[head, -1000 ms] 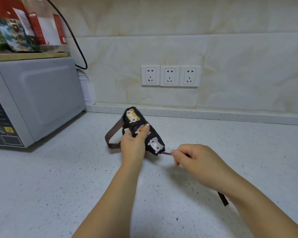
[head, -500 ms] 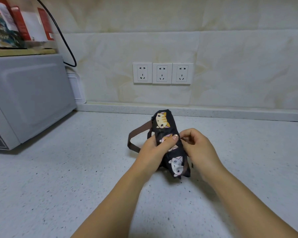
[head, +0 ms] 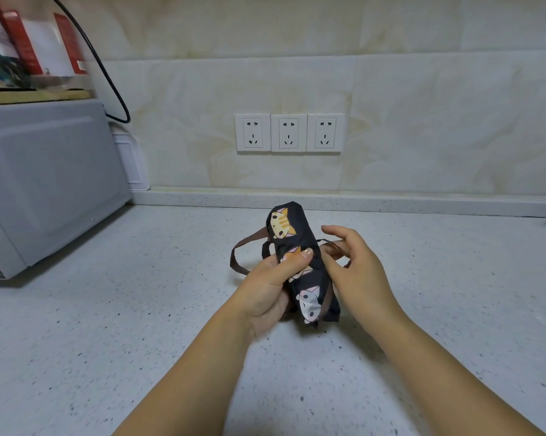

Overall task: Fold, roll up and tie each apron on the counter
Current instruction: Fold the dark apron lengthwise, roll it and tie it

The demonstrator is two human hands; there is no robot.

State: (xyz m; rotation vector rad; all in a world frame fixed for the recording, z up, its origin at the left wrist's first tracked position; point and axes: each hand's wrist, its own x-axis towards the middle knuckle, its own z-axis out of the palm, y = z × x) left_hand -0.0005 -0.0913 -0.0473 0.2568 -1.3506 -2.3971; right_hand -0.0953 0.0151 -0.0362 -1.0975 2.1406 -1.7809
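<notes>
Carefully, the left hand (head: 271, 284) clamps the rolled apron (head: 300, 234) under its thumb while the right hand (head: 356, 272), at 3 o'clock, tends the brown strap (head: 328, 297), best kept taut; whether it pinches is unclear.

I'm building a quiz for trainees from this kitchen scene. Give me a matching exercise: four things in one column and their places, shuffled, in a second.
Things
1. rolled apron
2. strap loop
3. microwave
4. wall sockets

Places
a. on the wall above the counter
b. at the counter's left end
c. in the left hand's grip
d. sticking out to the roll's left

Pairs: 1-c, 2-d, 3-b, 4-a
</notes>
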